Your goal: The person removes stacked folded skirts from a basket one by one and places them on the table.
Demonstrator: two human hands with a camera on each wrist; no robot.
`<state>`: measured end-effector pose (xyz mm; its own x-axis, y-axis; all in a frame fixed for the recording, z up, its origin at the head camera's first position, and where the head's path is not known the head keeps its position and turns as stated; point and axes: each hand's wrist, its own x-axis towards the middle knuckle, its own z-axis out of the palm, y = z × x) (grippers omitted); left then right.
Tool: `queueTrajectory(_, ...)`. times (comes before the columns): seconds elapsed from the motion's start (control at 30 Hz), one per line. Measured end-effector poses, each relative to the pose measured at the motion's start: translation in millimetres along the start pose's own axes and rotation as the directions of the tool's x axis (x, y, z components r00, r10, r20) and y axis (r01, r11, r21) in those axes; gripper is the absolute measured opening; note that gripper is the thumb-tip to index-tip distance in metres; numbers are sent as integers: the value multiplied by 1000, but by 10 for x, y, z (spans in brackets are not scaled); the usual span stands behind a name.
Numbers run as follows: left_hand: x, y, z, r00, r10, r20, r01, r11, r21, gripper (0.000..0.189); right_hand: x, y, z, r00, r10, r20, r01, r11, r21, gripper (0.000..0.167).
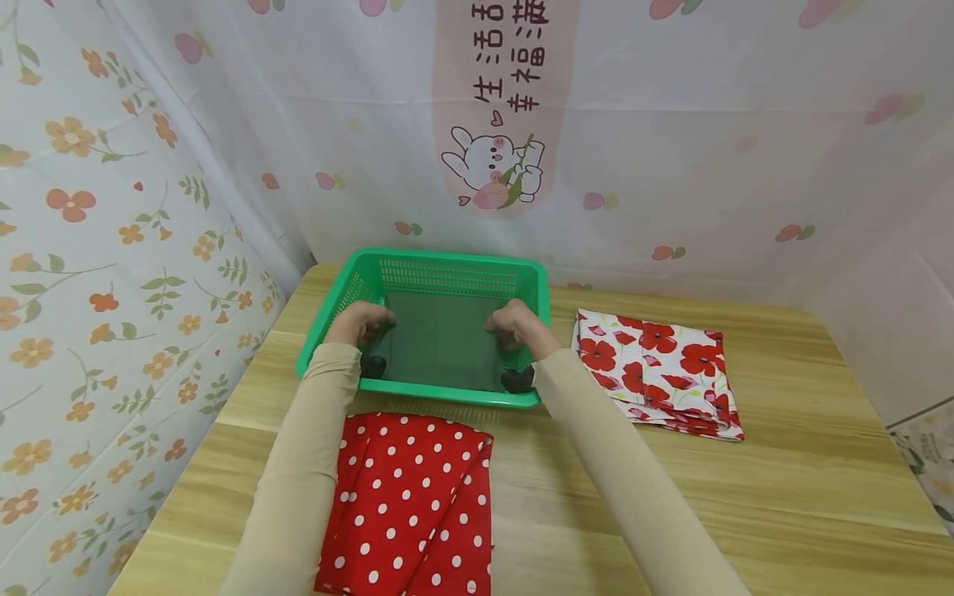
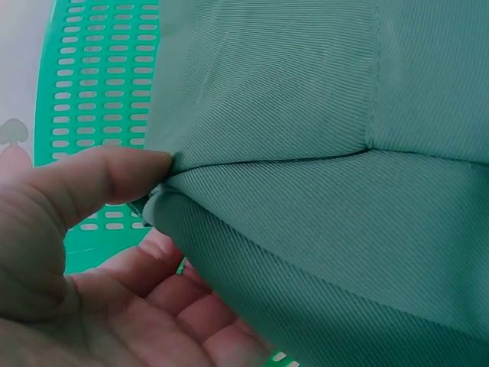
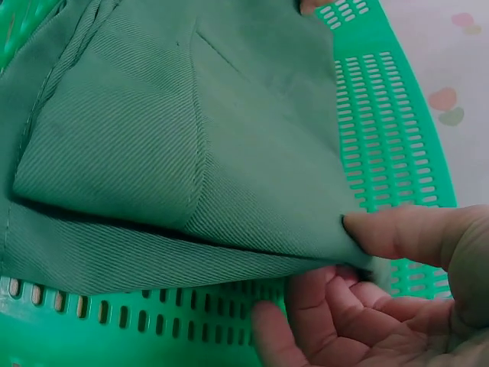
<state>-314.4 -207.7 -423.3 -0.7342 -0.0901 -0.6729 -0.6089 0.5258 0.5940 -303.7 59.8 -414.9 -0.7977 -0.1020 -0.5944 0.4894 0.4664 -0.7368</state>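
Observation:
A folded dark green cloth [image 1: 443, 339] with stitched seams lies inside a green plastic basket [image 1: 447, 391] with slotted walls. My left hand [image 1: 361, 321] is at the cloth's left side, above the basket. In the left wrist view, the thumb and fingers pinch a corner of the layered fabric [image 2: 306, 214]. On the opposite side, my right hand [image 1: 517, 323] grips another corner; the right wrist view shows its thumb on top of the fabric [image 3: 260, 168] and the other fingers beneath. Dark wrist-worn pieces show at both cuffs.
A red cloth with white dots [image 1: 410, 505] lies folded in front of the basket, partly under the left forearm. To the right is a folded poppy-print cloth [image 1: 656, 372]. The wooden table [image 1: 782, 480] meets a printed curtain [image 1: 633, 149] at the back.

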Motion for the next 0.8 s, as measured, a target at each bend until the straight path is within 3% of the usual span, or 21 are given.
queueTrajectory(0.1, -133, 49, 8, 1000, 13, 3, -13, 1000, 1, 41, -10, 6, -5, 1000, -16, -9, 16, 1000, 1, 53)
queueTrajectory(0.23, -151, 79, 4, 999, 23, -29, -23, 999, -22, 33, -21, 5, -9, 999, -44, -29, 44, 999, 18, 51)
queueTrajectory(0.33, -159, 84, -20, 998, 54, -39, -55, 998, -37, 40, -41, -10, -6, 998, -62, -31, 64, 997, 47, 44)
queueTrajectory(0.53, -253, 119, -78, 992, 114, -45, -115, 993, -35, 46, -124, -64, -11, 991, -116, -60, 122, 986, 115, 6)
queueTrajectory(0.67, -301, 151, -101, 989, 131, -62, -134, 989, -58, 47, -154, -74, -25, 981, -172, -85, 183, 972, 148, 34)
queueTrajectory(0.8, -331, 163, -100, 985, 153, -73, -159, 984, -84, 31, -163, -60, -51, 974, -204, -99, 219, 960, 176, 19)
